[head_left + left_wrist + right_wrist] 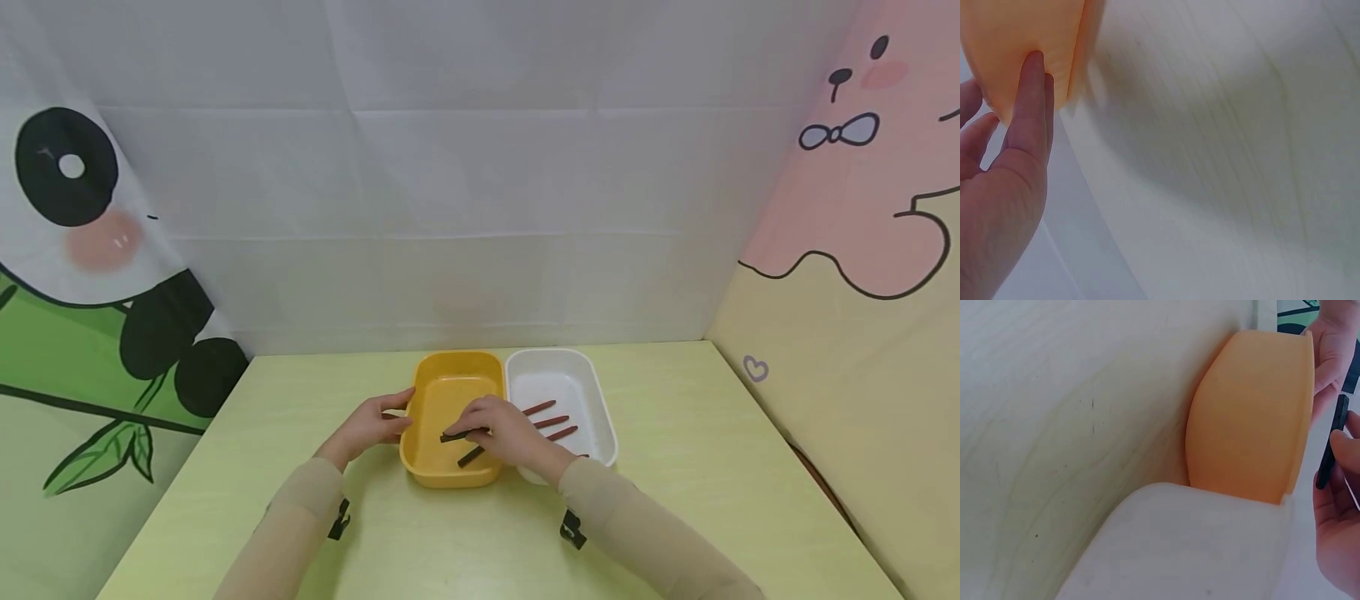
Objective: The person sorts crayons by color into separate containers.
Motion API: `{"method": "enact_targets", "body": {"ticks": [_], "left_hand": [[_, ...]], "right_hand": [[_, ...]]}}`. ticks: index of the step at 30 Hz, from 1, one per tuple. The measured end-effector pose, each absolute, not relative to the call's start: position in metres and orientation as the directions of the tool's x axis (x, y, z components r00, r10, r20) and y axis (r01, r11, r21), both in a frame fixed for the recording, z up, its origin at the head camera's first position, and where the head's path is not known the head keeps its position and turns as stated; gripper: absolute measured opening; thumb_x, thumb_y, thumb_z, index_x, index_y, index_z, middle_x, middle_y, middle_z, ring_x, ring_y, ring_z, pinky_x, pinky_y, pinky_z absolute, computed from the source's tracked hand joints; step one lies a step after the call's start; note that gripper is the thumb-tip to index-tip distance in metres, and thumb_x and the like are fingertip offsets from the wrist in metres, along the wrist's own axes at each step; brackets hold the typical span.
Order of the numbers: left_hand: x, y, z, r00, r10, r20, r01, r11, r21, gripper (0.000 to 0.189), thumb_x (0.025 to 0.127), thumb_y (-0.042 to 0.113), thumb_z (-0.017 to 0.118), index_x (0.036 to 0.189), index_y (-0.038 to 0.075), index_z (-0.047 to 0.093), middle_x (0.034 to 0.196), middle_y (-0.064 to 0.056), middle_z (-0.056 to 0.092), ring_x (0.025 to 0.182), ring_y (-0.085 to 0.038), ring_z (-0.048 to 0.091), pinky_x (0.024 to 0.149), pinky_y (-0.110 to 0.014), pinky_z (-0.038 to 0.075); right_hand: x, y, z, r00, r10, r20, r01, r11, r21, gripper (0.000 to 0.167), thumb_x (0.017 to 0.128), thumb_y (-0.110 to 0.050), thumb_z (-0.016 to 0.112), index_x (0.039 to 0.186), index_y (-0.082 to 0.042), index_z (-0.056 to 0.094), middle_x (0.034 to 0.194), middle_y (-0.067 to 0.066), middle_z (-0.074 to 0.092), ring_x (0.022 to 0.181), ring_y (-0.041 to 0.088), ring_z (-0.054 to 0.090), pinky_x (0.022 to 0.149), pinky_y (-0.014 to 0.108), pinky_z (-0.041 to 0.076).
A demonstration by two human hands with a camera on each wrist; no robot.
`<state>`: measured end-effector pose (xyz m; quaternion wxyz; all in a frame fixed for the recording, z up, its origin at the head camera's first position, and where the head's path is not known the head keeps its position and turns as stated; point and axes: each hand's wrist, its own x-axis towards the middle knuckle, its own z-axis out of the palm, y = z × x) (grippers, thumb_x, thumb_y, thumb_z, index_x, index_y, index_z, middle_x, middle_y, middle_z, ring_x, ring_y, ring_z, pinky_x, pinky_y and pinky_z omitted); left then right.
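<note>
My right hand (504, 427) is over the yellow tray (452, 375), pinching a black crayon (454, 436) between thumb and fingers. In the right wrist view, that hand (1340, 506) holds the dark stick above the level of the tray rim. A second black crayon (470, 456) shows below the hand, partly covered by it. With its fingers nearly straight, my left hand (369, 427) touches the left side of the yellow tray. From the left wrist, the fingertips of this hand (1016, 169) rest against the tray's outer wall (1022, 25).
A white tray (553, 360) stands against the yellow one on its right. Several red crayons (552, 422) lie in it, partly behind the right hand and forearm. Both trays are on a pale yellow-green table (675, 433), with a white cloth (465, 183) behind and printed side panels.
</note>
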<state>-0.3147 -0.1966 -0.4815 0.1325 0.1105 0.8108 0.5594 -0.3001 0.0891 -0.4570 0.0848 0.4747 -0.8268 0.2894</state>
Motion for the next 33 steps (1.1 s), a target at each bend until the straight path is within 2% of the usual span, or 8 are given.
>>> {"method": "enact_targets", "body": {"ticks": [12,19,26,30,33], "left_hand": [[-0.315,-0.195,-0.482,-0.94,0.33,-0.088,0.035,0.35,0.936,0.059,0.099,0.002,0.056,0.152,-0.002,0.031,0.148,-0.031,0.037,0.116,-0.043,0.058,0.085,-0.042,0.056],[-0.316,-0.194,-0.482,-0.942,0.324,-0.091,0.03,0.349,0.936,0.059,0.099,0.002,0.056,0.153,-0.001,0.031,0.146,-0.032,0.04,0.114,-0.042,0.06,0.084,-0.042,0.057],[-0.315,-0.195,-0.483,-0.942,0.324,-0.087,0.035,0.353,0.935,0.058,0.1,0.003,0.055,0.153,0.0,0.031,0.145,-0.031,0.041,0.113,-0.04,0.061,0.084,-0.04,0.057],[-0.312,-0.198,-0.485,-0.943,0.329,-0.043,0.085,0.367,0.926,0.057,0.101,0.006,0.055,0.153,-0.001,0.032,0.141,-0.033,0.044,0.112,-0.041,0.061,0.081,-0.04,0.058],[-0.305,-0.203,-0.483,-0.952,0.305,0.035,0.175,0.443,0.88,0.056,0.102,0.014,0.056,0.151,-0.001,0.035,0.139,-0.031,0.047,0.112,-0.04,0.06,0.081,-0.041,0.058]], "right_hand": [[-0.314,0.087,-0.464,-0.624,-0.705,0.338,-0.772,0.486,-0.41,0.028,0.091,-0.004,0.07,0.112,-0.021,0.077,0.108,-0.004,0.069,0.102,0.017,0.059,0.092,0.033,0.048],[-0.319,0.088,-0.462,-0.663,-0.686,0.3,-0.732,0.512,-0.449,0.03,0.092,-0.004,0.07,0.117,-0.02,0.075,0.113,-0.004,0.068,0.107,0.017,0.061,0.096,0.035,0.048],[-0.309,0.107,-0.45,-0.697,-0.651,0.301,-0.701,0.533,-0.474,0.029,0.096,-0.014,0.066,0.125,-0.015,0.07,0.121,0.002,0.067,0.116,0.024,0.058,0.102,0.042,0.044],[-0.302,0.13,-0.44,-0.728,-0.6,0.332,-0.681,0.575,-0.453,0.034,0.098,-0.018,0.063,0.131,-0.009,0.064,0.13,0.009,0.063,0.124,0.031,0.053,0.104,0.046,0.042],[-0.298,0.153,-0.435,-0.749,-0.54,0.384,-0.663,0.626,-0.411,0.039,0.098,-0.021,0.063,0.136,-0.008,0.06,0.135,0.011,0.059,0.127,0.033,0.05,0.105,0.047,0.041]]}}
